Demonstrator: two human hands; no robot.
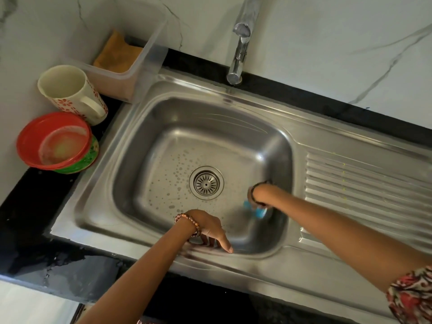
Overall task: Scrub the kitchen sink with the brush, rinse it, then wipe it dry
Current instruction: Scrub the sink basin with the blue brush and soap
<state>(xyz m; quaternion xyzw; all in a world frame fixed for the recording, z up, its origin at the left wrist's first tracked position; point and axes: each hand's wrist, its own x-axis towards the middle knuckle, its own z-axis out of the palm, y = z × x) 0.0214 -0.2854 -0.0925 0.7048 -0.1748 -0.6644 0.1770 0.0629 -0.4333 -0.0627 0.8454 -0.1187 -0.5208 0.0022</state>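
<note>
Sitting on desk: one sink [163,232], one mug [70,92], two stacked bowls [46,136], one tub [131,64]. Right hand [258,197] is gripping one blue brush [253,208] under it, at basin's near-right corner; brush blurred, axis unclear. Left hand [210,230] is resting on near rim, fingers straight.

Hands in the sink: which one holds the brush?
The right hand, with the dark wristband, grips the blue brush near the basin's right wall; the beaded-bracelet left hand rests on the front rim.
</note>
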